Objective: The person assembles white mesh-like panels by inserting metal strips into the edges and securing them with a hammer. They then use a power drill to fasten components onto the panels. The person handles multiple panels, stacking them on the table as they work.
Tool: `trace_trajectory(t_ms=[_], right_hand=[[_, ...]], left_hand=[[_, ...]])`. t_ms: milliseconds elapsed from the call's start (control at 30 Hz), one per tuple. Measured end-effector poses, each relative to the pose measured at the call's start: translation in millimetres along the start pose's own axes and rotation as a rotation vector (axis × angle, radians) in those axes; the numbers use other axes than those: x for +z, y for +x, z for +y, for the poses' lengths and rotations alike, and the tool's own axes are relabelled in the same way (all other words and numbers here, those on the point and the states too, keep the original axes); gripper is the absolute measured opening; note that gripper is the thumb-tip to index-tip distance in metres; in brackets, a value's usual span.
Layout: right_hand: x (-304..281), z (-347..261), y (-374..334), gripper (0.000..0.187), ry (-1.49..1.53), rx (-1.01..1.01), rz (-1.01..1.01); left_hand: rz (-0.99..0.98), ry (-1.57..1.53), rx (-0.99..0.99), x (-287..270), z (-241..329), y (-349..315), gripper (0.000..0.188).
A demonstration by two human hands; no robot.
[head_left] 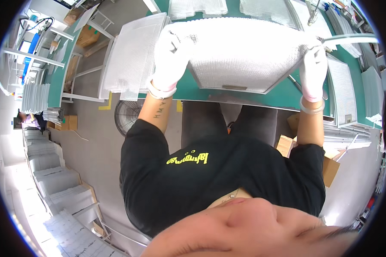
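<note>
A silver mesh panel [240, 60] is held up over the near edge of the green table, tilted, with a thin rim along its lower right edge and a small dark slot-like mark near its lower edge. My left hand [169, 58], in a white glove, is closed on the panel's left side. At its right corner, my right hand [314, 70], also white-gloved, pinches the edge with bent fingers. A pale, narrow strip [351, 39] runs rightward from beside the right fingertips. Whether that hand also grips the strip, I cannot tell. Glare hides the panel's upper part.
Loose mesh sheets [133, 55] overhang the left end of the green table [227, 95]. More mesh stacks [197, 7] lie along the back. A framed mesh panel [342, 92] rests at the right. Below are a round floor fan [126, 116] and cardboard boxes [330, 170].
</note>
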State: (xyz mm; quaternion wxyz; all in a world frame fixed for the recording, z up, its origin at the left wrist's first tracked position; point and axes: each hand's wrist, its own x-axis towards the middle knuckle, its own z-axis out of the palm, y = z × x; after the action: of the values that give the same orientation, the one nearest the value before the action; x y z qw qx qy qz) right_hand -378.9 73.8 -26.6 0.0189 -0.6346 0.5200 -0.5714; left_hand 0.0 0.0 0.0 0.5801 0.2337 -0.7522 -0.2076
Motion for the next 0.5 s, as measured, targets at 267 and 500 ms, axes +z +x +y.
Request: trace_trajectory(t_ms=[267,500], right_hand=[[12.5,-42.6,5.5,0.019,-0.108,-0.093,0.133],[-16.8,-67.7,-57.7,0.018,0.451,-0.03,-0.025]], left_hand=[[0.096,0.064,0.096,7.9,16.8,-3.7,0.016],[-0.261,-0.773,0.127,1.5,18.8,-43.9,0.029]])
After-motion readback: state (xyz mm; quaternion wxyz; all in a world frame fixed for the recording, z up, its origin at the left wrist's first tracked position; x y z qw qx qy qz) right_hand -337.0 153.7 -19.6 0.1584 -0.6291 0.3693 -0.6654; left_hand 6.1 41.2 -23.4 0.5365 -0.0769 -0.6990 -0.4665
